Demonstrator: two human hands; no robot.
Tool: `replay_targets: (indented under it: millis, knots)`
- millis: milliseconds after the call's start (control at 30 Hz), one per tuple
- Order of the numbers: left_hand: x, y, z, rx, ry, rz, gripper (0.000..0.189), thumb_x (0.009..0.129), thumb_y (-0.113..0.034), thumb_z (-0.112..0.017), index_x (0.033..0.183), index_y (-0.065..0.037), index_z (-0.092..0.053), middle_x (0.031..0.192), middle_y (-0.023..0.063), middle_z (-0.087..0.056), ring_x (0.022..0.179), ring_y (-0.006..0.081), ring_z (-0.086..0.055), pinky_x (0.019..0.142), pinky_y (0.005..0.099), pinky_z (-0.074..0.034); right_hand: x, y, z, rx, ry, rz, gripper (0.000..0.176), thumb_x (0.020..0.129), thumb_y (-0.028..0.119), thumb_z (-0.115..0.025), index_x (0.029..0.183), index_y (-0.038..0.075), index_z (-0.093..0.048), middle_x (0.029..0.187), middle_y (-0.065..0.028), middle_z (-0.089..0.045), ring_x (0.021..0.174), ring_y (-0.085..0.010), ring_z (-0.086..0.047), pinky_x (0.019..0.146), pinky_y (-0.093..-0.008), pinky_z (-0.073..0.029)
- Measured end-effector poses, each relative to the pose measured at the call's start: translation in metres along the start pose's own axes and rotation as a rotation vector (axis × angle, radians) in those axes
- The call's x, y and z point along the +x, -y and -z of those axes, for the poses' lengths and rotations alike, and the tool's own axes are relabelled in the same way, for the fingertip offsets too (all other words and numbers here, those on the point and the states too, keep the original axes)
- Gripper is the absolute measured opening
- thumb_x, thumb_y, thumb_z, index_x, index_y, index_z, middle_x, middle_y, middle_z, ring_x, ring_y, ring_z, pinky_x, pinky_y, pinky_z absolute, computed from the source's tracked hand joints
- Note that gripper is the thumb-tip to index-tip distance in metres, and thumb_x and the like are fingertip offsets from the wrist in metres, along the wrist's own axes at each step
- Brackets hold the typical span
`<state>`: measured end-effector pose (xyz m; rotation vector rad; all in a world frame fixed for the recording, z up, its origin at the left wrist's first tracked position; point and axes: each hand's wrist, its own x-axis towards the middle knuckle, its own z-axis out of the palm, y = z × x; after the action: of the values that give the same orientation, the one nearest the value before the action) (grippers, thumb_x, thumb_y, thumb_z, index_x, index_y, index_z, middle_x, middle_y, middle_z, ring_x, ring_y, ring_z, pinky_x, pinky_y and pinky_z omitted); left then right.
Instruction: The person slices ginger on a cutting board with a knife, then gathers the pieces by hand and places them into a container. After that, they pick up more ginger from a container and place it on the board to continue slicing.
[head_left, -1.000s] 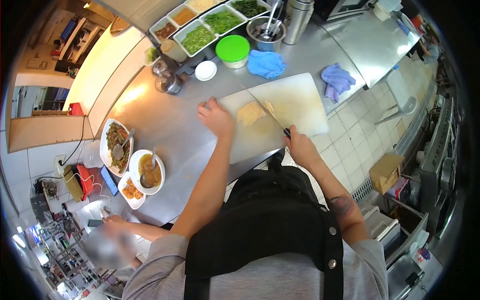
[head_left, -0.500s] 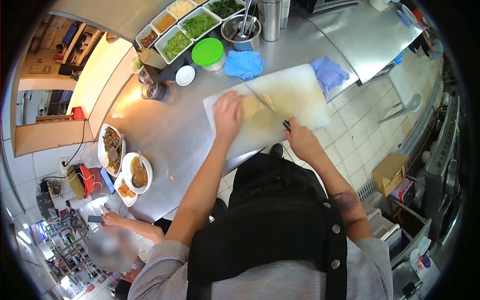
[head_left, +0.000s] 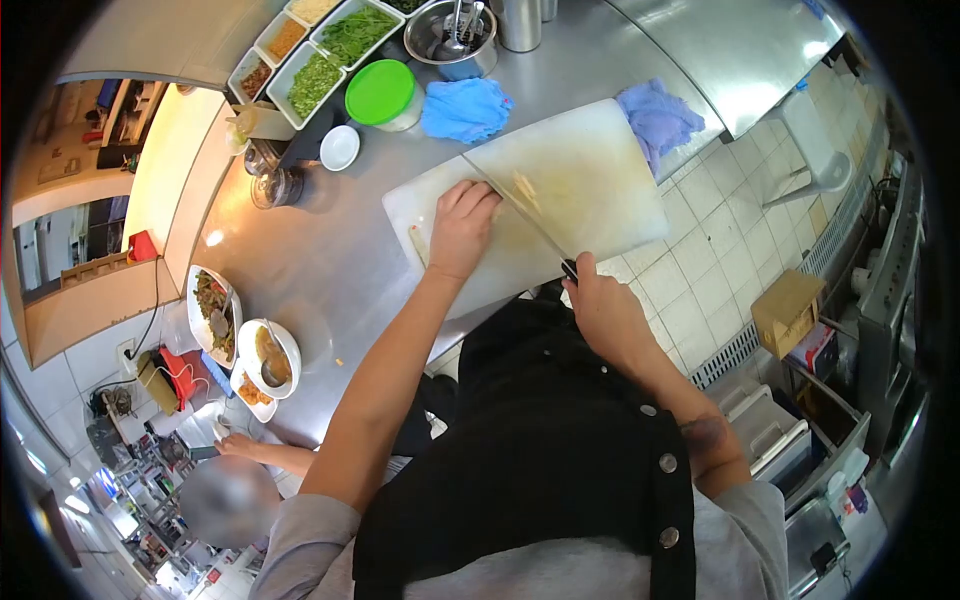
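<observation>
I saw my right hand closed around the dark handle of a knife, at the near edge of the white cutting board. The fingers were wrapped tight on the handle. The long blade ran away from this hand, slanted across the board toward its far left corner. My left hand lay palm down on the left part of the board, just beside the blade on its left side. Its fingers were bent and close together, with the tips very near the blade. What was under this hand was hidden, so I could not tell if it gripped anything. A small pale strip lay on the board left of this hand.

The board rested on the steel tabletop. Behind it were a blue cloth, a purple cloth, a green-lidded tub and a small white dish. At the far left stood plates of food, and another person's hand was near them
</observation>
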<state>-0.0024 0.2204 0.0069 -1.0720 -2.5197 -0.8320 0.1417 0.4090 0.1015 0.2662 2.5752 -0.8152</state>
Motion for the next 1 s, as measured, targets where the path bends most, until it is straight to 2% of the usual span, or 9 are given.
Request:
replay_targets:
  millis: [267,433,667,767,867,1000]
  knots:
    - [0.0,0.003,-0.001,-0.016,-0.008,-0.005,0.029,0.076,0.0,-0.067,0.103,-0.006,-0.072,0.109,0.0036,-0.066,0.109,0.0243,-0.059,0.094,0.0383,-0.046,-0.014,0.0,0.016,0.036,0.111,-0.098,0.025,0.101,0.021,-0.052,0.109,-0.001,-0.042,0.072,-0.0285,-0.065,0.068,-0.0492,-0.063,0.059,-0.0586,-0.049]
    - [0.0,0.004,-0.001,-0.022,-0.008,-0.012,0.027,0.075,-0.001,-0.068,0.102,-0.006,-0.071,0.109,0.0037,-0.066,0.109,0.0242,-0.059,0.093,0.0377,-0.046,-0.001,0.002,0.009,0.011,0.098,-0.085,0.026,0.101,0.023,-0.051,0.108,-0.001,-0.043,0.073,-0.0275,-0.066,0.071,-0.049,-0.065,0.062,-0.0575,-0.052]
    - [-0.001,0.004,-0.002,-0.006,-0.013,-0.012,0.026,0.075,-0.002,-0.068,0.1,-0.005,-0.07,0.108,0.0038,-0.066,0.108,0.0248,-0.059,0.093,0.0378,-0.046,0.038,0.004,-0.015,0.042,-0.015,-0.013,0.025,0.101,0.023,-0.051,0.105,0.0,-0.043,0.075,-0.0286,-0.065,0.072,-0.0502,-0.065,0.063,-0.0592,-0.051]
    - [0.0,0.004,-0.003,0.0,-0.011,-0.019,0.026,0.075,-0.002,-0.068,0.101,-0.005,-0.071,0.109,0.004,-0.066,0.107,0.0253,-0.059,0.093,0.0376,-0.046,0.041,0.0,-0.019,0.066,-0.034,-0.005,0.025,0.1,0.021,-0.053,0.106,0.0,-0.041,0.075,-0.0304,-0.064,0.072,-0.0521,-0.063,0.063,-0.0616,-0.048]
    - [0.001,0.003,-0.002,-0.002,-0.003,-0.018,0.026,0.076,-0.001,-0.067,0.101,-0.006,-0.071,0.108,0.0039,-0.067,0.106,0.0252,-0.059,0.094,0.0375,-0.046,0.054,0.0,-0.024,0.079,-0.109,0.075,0.025,0.1,0.021,-0.053,0.106,0.0,-0.042,0.076,-0.0305,-0.064,0.075,-0.0517,-0.063,0.066,-0.0611,-0.049]
    - [0.001,0.003,-0.001,-0.015,-0.011,-0.012,0.026,0.076,-0.001,-0.067,0.101,-0.006,-0.071,0.108,0.0037,-0.066,0.106,0.0252,-0.059,0.093,0.0378,-0.046,0.056,-0.006,-0.028,0.079,-0.118,0.073,0.026,0.099,0.022,-0.054,0.106,0.0,-0.043,0.079,-0.0308,-0.065,0.078,-0.0511,-0.063,0.068,-0.0601,-0.049]
